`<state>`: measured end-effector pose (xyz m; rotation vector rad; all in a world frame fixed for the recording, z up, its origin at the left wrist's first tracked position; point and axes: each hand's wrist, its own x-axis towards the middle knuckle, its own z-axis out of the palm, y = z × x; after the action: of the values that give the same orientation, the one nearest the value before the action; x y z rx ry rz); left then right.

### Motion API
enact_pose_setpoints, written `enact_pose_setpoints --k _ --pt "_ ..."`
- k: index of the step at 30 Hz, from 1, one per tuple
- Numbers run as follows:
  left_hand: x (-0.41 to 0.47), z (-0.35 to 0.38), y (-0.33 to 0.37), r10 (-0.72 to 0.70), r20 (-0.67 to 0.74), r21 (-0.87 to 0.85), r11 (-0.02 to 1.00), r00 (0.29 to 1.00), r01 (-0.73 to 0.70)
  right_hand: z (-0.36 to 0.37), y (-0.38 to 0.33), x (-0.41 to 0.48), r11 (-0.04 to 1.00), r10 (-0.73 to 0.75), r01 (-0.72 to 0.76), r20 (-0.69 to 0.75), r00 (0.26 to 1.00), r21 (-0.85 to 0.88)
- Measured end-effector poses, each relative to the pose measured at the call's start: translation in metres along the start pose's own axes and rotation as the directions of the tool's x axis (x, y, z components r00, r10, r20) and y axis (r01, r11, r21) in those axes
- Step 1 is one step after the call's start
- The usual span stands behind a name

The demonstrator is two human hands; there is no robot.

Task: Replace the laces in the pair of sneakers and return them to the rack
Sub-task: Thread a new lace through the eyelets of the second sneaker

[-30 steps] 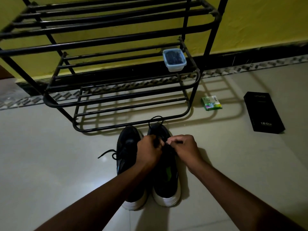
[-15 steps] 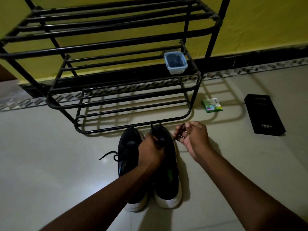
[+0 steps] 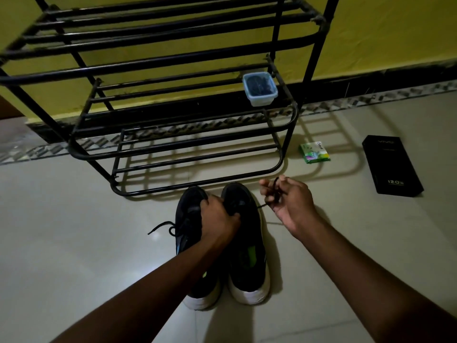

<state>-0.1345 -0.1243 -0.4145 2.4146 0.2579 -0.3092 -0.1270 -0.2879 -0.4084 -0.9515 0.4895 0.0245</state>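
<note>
Two black sneakers with white soles stand side by side on the floor, toes toward the black metal rack [image 3: 197,188]. My left hand [image 3: 217,219] grips the tongue area of the right sneaker [image 3: 247,256], partly covering the left sneaker [image 3: 188,219]. My right hand [image 3: 289,201], out to the right of the shoes, pinches a black lace [image 3: 274,191] that runs taut back to the right sneaker. The left sneaker's lace ends [image 3: 160,226] trail loose on the floor to its left.
A small clear plastic box [image 3: 259,91] with dark contents sits on the rack's middle shelf, right end. On the floor to the right lie a green packet [image 3: 314,152] and a black phone box [image 3: 392,164]. A yellow wall stands behind the rack.
My right hand has pulled the lace out away from the right sneaker, moving right and toward the rack. My left hand has stayed on the shoe.
</note>
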Motion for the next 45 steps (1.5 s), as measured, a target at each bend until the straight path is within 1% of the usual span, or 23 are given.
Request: enact_pose_setpoints --k 1,2,3,4,5,6,7,8,11,15,17,22,24,26,29,31,32,34,36,38,40,42,45 --pt "0.001 0.0 0.0 0.002 0.0 0.006 1.0 1.0 -0.002 -0.002 -0.001 0.0 0.986 -0.002 0.01 0.048 0.999 -0.167" --pt "0.001 0.0 -0.001 0.004 -0.002 0.009 1.0 1.0 -0.004 -0.007 -0.002 0.0 0.897 -0.052 0.11 0.144 0.988 -0.427" --pt "0.001 0.0 -0.001 0.008 -0.004 0.011 1.0 1.0 -0.008 -0.015 -0.004 0.002 0.64 -0.085 0.278 0.294 0.952 -0.716" --pt "0.001 0.0 -0.002 0.015 -0.008 0.013 1.0 1.0 -0.015 -0.021 -0.007 0.004 0.279 -0.029 0.416 0.426 0.904 -0.865" --pt "0.001 0.001 -0.003 0.02 -0.011 0.014 1.0 1.0 -0.02 -0.026 -0.011 0.006 -0.037 0.079 0.49 0.487 0.87 -0.871" --pt "0.001 0.002 -0.003 0.027 -0.014 0.015 1.0 1.0 -0.026 -0.029 -0.017 0.007 -0.193 0.165 0.52 0.495 0.853 -0.832" --pt "0.001 0.003 -0.003 0.031 -0.018 0.011 0.999 0.999 -0.031 -0.027 -0.024 0.007 -0.236 0.18 0.547 0.517 0.837 -0.803" --pt "0.001 0.004 -0.003 0.034 -0.022 0.012 0.999 0.999 -0.034 -0.025 -0.03 0.006 -0.222 0.128 0.598 0.585 0.801 -0.77" --pt "0.001 0.007 -0.004 0.051 -0.026 0.031 0.998 0.998 -0.05 -0.016 -0.051 0.005 -0.205 -0.152 0.717 0.745 0.65 -0.667" --pt "0.002 0.01 -0.002 0.056 -0.016 0.064 0.996 0.998 -0.055 0.006 -0.052 -0.015 -0.42 -0.239 0.717 0.83 0.504 -0.556" --pt "0.001 0.01 -0.001 0.058 -0.007 0.084 0.995 0.998 -0.057 0.013 -0.049 -0.021 -0.468 -0.245 0.699 0.839 0.485 -0.541" --pt "0.002 0.005 0.001 0.046 0.036 0.094 0.994 0.998 -0.049 0.014 -0.055 -0.021 -0.416 -0.247 0.673 0.788 0.563 -0.611" --pt "0.001 0.001 0.003 0.047 0.057 0.07 0.996 0.997 -0.051 0.013 -0.057 -0.021 -0.333 -0.253 0.684 0.761 0.598 -0.649" --pt "-0.001 -0.007 0.007 0.119 0.035 0.027 0.992 0.992 -0.12 0.012 -0.059 -0.021 -0.197 -0.282 0.698 0.721 0.633 -0.689" --pt "-0.008 -0.017 0.019 0.27 0.074 -0.323 0.917 0.96 -0.233 0.013 -0.061 -0.02 -0.058 -0.346 0.71 0.681 0.645 -0.702" --pt "-0.008 -0.02 0.03 0.313 0.161 -0.6 0.784 0.936 -0.16 0.014 -0.061 -0.022 -0.021 -0.4 0.711 0.658 0.638 -0.703" --pt "-0.007 -0.022 0.037 0.323 0.166 -0.665 0.735 0.932 -0.136 0.014 -0.062 -0.022 0.015 -0.428 0.71 0.637 0.641 -0.704" --pt "0.0 -0.029 0.047 0.322 0.131 -0.664 0.731 0.938 -0.158 0.01 -0.061 -0.022 0.157 -0.46 0.691 0.567 0.683 -0.706" --pt "0.01 -0.035 0.048 0.264 0.134 -0.679 0.727 0.955 -0.105 0.004 -0.057 -0.02 0.392 -0.428 0.621 0.463 0.776 -0.679" --pt "0.019 -0.041 0.047 0.164 0.171 -0.76 0.649 0.972 0.024 -0.005 -0.051 -0.018 0.692 -0.342 0.486 0.35 0.872 -0.534" --pt "0.025 -0.048 0.046 0.069 0.187 -0.827 0.55 0.98 0.119 -0.016 -0.044 -0.018 0.882 -0.23 0.321 0.279 0.932 -0.346" --pt "0.028 -0.056 0.046 0.016 0.184 -0.846 0.512 0.983 0.15 -0.026 -0.036 -0.018 0.939 -0.146 0.215 0.257 0.956 -0.268" --pt "0.032 -0.061 0.042 -0.015 0.209 -0.863 0.468 0.978 0.191 -0.041 -0.026 -0.017 0.886 -0.115 0.223 0.272 0.955 -0.407"
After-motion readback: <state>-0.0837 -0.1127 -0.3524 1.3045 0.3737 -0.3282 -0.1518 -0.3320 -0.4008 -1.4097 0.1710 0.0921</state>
